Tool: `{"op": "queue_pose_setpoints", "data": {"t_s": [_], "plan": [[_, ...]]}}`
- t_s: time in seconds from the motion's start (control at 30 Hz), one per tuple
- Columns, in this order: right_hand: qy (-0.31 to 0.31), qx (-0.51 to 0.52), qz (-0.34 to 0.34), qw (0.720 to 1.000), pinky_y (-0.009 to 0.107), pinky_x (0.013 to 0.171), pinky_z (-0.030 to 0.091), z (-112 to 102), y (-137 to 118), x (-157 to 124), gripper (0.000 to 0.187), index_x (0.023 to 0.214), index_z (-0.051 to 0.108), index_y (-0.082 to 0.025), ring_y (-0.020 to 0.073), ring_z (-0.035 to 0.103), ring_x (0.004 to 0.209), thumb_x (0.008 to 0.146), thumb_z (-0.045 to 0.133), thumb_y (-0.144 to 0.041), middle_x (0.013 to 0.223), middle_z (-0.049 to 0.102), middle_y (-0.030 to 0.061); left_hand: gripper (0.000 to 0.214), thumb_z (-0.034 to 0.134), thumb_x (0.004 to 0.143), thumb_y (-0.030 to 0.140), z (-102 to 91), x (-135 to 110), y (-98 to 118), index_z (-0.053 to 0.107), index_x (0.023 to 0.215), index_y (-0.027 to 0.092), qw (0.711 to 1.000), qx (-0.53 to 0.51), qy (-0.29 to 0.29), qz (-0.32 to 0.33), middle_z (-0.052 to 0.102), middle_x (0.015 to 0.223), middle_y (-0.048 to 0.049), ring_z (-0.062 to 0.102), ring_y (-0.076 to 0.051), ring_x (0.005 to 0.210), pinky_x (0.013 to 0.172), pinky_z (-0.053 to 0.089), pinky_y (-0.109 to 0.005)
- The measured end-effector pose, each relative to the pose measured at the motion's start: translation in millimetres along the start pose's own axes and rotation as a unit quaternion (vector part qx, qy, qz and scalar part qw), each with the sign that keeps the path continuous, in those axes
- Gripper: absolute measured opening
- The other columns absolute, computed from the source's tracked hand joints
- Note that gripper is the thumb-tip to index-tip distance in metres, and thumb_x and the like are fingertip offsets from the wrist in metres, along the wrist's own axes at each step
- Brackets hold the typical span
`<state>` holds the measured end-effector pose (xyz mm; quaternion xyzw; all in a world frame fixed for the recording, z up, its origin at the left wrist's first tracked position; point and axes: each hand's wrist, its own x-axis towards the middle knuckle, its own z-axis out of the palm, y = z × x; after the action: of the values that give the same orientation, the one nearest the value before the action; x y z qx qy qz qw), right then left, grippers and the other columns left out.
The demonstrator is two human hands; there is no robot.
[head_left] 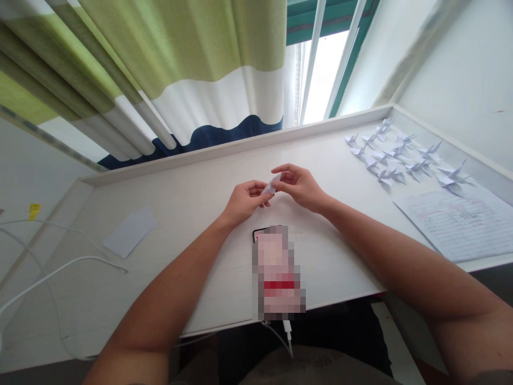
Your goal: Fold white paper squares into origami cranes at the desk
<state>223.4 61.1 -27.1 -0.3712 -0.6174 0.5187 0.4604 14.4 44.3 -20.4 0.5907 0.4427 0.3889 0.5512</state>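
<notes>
Between my two hands, just above the middle of the white desk (200, 198), is a small piece of folded white paper (271, 185). My left hand (247, 202) pinches its lower left part between thumb and fingers. The fingers of my right hand (294, 184) close on its upper right side, with the index finger raised a little above it. Its exact folds are too small to make out. Nearer to me, below the hands, lies a phone (276, 272) with a blurred screen and a white cable plugged into its bottom end.
Several folded paper cranes (395, 155) stand at the back right. In front of them lies a lined, written sheet (460, 222). Loose white paper pieces (131, 231) lie on the left, near white cables (80, 261). Curtains (180, 64) hang behind the desk's raised back edge.
</notes>
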Motion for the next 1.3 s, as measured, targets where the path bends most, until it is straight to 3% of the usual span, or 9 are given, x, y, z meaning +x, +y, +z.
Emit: {"op": "queue_pose_setpoints", "data": {"t_s": [0.2,0.47,0.7,0.97,1.17,1.3], "plan": [[-0.009,0.067,0.006,0.998,0.042,0.094,0.062,0.5,-4.7,0.7,0.049,0.103,0.075,-0.023,0.0205,0.075,0.091,0.073,0.093,-0.058,0.098,0.079,0.0042,0.051,0.099,0.072,0.05,9.3,-4.3,4.1,0.076,0.101,0.016,0.994,-0.103,0.019,-0.037,0.085,0.105,-0.011,0.083,-0.024,0.091,0.096,0.063,-0.043],[0.014,0.046,0.001,0.999,0.039,0.079,0.062,1.7,-3.8,-0.6,0.033,0.088,0.076,-0.021,0.018,0.07,0.078,0.08,0.089,-0.05,0.084,0.077,0.0028,0.05,0.102,0.069,0.044,9.9,-6.9,8.2,0.08,0.103,0.015,0.988,-0.142,-0.031,-0.047,0.085,0.113,-0.0134,0.083,-0.031,0.106,0.107,0.061,-0.05],[0.036,0.063,0.0,0.997,0.038,0.074,0.06,2.6,-8.0,-1.0,0.031,0.082,0.078,-0.02,0.0178,0.069,0.072,0.075,0.093,-0.046,0.077,0.076,0.0028,0.042,0.091,0.083,0.049,8.5,-7.4,13.1,0.081,0.104,0.014,0.986,-0.147,-0.046,-0.055,0.085,0.11,-0.0144,0.083,-0.031,0.105,0.105,0.062,-0.049],[0.028,0.07,0.001,0.997,0.04,0.08,0.061,2.6,-6.3,-1.9,0.028,0.085,0.078,-0.021,0.0183,0.071,0.077,0.078,0.092,-0.044,0.083,0.077,0.0034,0.044,0.093,0.082,0.051,11.3,-7.5,8.4,0.081,0.102,0.014,0.992,-0.122,-0.013,-0.037,0.085,0.104,-0.0129,0.084,-0.028,0.095,0.1,0.065,-0.048],[-0.006,0.096,-0.013,0.995,0.038,0.083,0.062,3.8,-5.2,-0.6,0.039,0.094,0.08,-0.021,0.0192,0.073,0.085,0.071,0.099,-0.046,0.093,0.08,0.0035,0.049,0.093,0.079,0.057,16.7,-9.7,7.3,0.079,0.097,0.013,0.992,-0.117,0.05,-0.003,0.084,0.094,-0.0107,0.084,-0.028,0.092,0.095,0.067,-0.047],[-0.014,0.094,-0.011,0.995,0.036,0.078,0.062,3.6,-4.7,0.7,0.041,0.094,0.079,-0.021,0.0183,0.073,0.082,0.068,0.102,-0.043,0.089,0.079,0.0024,0.05,0.094,0.077,0.058,17.4,-9.6,7.0,0.08,0.096,0.013,0.992,-0.116,0.052,0.007,0.084,0.09,-0.0098,0.084,-0.027,0.089,0.092,0.068,-0.046]]}}
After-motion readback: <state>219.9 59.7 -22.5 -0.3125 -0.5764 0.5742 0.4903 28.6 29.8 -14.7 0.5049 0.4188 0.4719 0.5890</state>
